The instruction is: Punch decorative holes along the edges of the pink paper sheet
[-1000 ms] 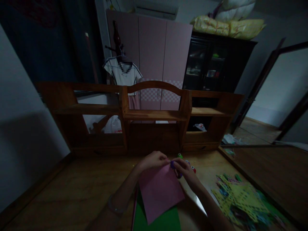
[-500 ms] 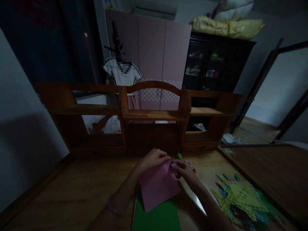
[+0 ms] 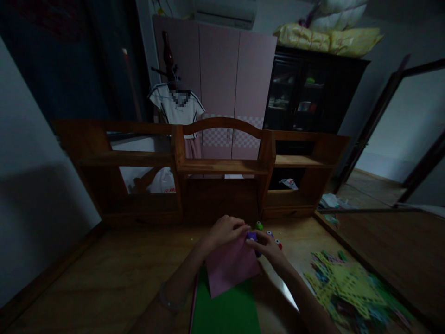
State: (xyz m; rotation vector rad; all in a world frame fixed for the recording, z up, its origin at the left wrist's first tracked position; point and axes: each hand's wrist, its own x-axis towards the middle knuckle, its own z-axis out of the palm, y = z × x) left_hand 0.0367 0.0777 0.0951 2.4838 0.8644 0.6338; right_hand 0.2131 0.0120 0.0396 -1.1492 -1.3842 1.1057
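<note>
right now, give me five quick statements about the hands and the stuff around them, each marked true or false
1. The left hand touches the pink paper. True.
2. The pink paper overlaps a blue sheet. False: it overlaps a green sheet.
3. The right hand holds a purple object. True.
4. A bracelet circles the right wrist. False: it is on the left wrist.
5. The pile of colourful pieces lies left of both hands. False: it lies to their right.

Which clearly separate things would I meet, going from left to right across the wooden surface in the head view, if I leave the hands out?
Pink paper sheet, small green toy with an eye, small red toy with an eye, pile of flat yellow and green pieces with holes.
</note>
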